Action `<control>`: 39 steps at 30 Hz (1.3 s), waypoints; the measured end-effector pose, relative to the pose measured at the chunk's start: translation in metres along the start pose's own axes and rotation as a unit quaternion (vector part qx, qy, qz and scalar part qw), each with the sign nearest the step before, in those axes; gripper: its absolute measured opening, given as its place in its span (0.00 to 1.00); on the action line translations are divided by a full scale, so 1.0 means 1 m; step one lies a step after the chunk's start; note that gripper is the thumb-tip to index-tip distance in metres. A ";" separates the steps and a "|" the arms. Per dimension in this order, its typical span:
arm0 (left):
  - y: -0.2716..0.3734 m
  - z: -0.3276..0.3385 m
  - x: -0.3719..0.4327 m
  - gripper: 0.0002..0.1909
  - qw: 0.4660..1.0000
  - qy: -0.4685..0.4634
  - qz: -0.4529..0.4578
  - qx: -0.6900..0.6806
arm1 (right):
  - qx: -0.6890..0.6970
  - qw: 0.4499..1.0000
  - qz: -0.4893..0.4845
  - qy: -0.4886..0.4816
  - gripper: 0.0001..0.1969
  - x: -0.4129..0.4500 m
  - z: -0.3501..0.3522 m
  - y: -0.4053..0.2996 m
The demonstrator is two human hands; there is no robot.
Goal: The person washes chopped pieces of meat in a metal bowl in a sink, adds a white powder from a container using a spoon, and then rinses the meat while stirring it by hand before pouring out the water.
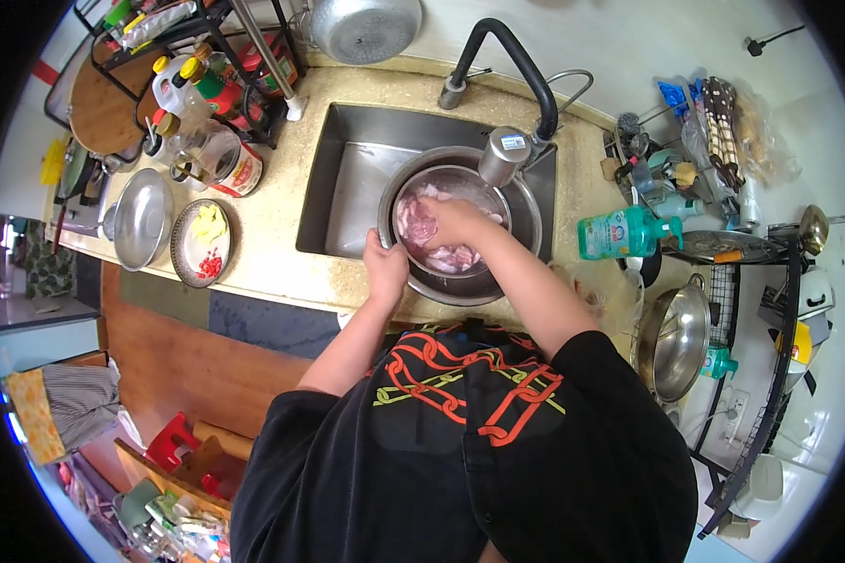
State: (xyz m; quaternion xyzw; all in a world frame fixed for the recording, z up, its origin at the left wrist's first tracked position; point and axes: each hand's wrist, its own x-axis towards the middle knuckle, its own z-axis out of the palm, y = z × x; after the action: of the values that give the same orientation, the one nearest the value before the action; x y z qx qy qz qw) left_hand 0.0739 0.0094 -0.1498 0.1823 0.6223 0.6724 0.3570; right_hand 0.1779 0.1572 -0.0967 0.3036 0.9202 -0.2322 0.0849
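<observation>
A large stainless steel basin (531, 236) rests at the sink's right half, overlapping its front edge. Inside it sits a smaller metal bowl (498, 191) with pieces of raw pinkish meat (420, 224). My left hand (386, 266) grips the basin's left rim, thumb up. Down in the bowl, my right hand (456, 219) presses among the meat pieces; its fingertips are hidden, so I cannot tell whether they are closed on any. The black faucet's metal head (505, 156) hangs over the basin's back right, and no running water is visible.
Left on the counter are a plate (196, 267) with chopped yellow and red pieces, a metal bowl (143, 218) and a large jar (236, 165). A green pump bottle (616, 233) lies right of the sink (352, 190). A steel pan (679, 345) stands near my right elbow.
</observation>
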 end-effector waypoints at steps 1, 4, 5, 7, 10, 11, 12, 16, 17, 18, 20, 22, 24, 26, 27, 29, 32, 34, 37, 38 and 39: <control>0.002 0.001 -0.001 0.12 1.000 -0.002 0.000 0.000 | 0.000 1.000 0.001 0.001 0.43 0.001 0.002 0.002; 0.005 0.001 -0.004 0.12 1.000 0.011 -0.009 -0.019 | -0.082 0.992 0.008 -0.091 0.33 0.003 -0.001 0.005; 0.006 0.002 -0.005 0.12 1.000 0.007 -0.023 0.001 | -0.124 0.987 -0.021 -0.097 0.30 -0.002 -0.006 0.011; 0.002 0.002 -0.005 0.12 0.999 0.008 -0.035 0.022 | -0.168 0.979 -0.054 -0.103 0.26 -0.013 -0.019 0.023; -0.001 0.002 -0.003 0.12 1.000 0.010 -0.023 0.007 | -0.166 0.978 -0.053 -0.117 0.35 -0.034 -0.044 0.036; 0.001 0.001 -0.006 0.12 0.999 0.007 -0.036 -0.006 | -0.089 0.989 -0.022 -0.118 0.40 -0.039 -0.048 0.036; 0.008 0.002 -0.007 0.12 0.999 0.001 -0.048 -0.019 | -0.011 0.993 0.011 -0.116 0.46 -0.044 -0.051 0.036; 0.010 -0.001 -0.008 0.13 0.999 -0.019 -0.016 0.028 | -0.070 0.995 0.061 0.030 0.51 -0.032 -0.008 0.014; 0.006 -0.001 -0.006 0.13 0.999 -0.019 -0.015 0.029 | -0.069 0.995 0.061 0.031 0.51 -0.028 -0.001 0.010; -0.002 -0.003 -0.004 0.13 1.000 -0.012 -0.016 0.011 | -0.090 0.994 0.048 0.028 0.50 -0.024 0.004 0.002; 0.002 0.000 -0.006 0.13 0.999 -0.009 -0.023 -0.025 | -0.163 0.985 0.029 0.046 0.35 -0.023 0.012 -0.018; 0.004 0.002 -0.008 0.13 1.000 -0.003 -0.021 -0.020 | -0.159 0.986 0.000 0.043 0.29 -0.010 0.028 -0.010; 0.002 -0.002 -0.008 0.14 1.000 0.006 -0.022 -0.001 | -0.179 0.982 -0.043 0.031 0.17 -0.006 0.029 -0.006; -0.002 -0.002 -0.008 0.14 0.999 0.009 -0.017 -0.025 | -0.105 0.994 -0.027 -0.018 0.18 -0.010 0.002 -0.007; -0.003 -0.001 -0.008 0.13 0.999 0.008 -0.012 -0.049 | -0.029 0.997 -0.008 -0.066 0.20 -0.015 -0.011 -0.003; 0.003 0.002 -0.010 0.13 0.998 0.007 -0.023 -0.050 | 0.095 0.988 -0.098 -0.065 0.30 -0.023 -0.020 0.027; 0.001 0.000 -0.010 0.13 0.999 0.009 -0.036 -0.025 | -0.019 0.997 -0.070 -0.007 0.50 -0.054 -0.042 0.027; 0.006 0.001 -0.010 0.13 0.999 0.004 -0.039 0.001 | -0.147 0.984 0.036 -0.092 0.65 -0.065 -0.045 0.030; 0.009 0.002 -0.011 0.12 0.999 -0.002 -0.046 -0.019 | -0.075 0.986 0.070 -0.129 0.64 -0.057 -0.035 0.017; 0.004 0.003 -0.010 0.12 0.999 0.003 -0.036 -0.030 | -0.061 0.993 0.057 -0.083 0.60 -0.054 -0.024 0.019; 0.002 0.003 -0.009 0.12 0.999 0.003 -0.030 -0.033 | -0.059 0.993 0.057 -0.081 0.60 -0.046 -0.009 0.025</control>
State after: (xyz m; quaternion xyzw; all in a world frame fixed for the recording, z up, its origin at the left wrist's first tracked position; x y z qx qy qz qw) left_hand 0.0816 0.0055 -0.1461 0.1493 0.6060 0.6822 0.3809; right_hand 0.2292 0.1555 -0.0844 0.3305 0.9035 -0.1958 0.1903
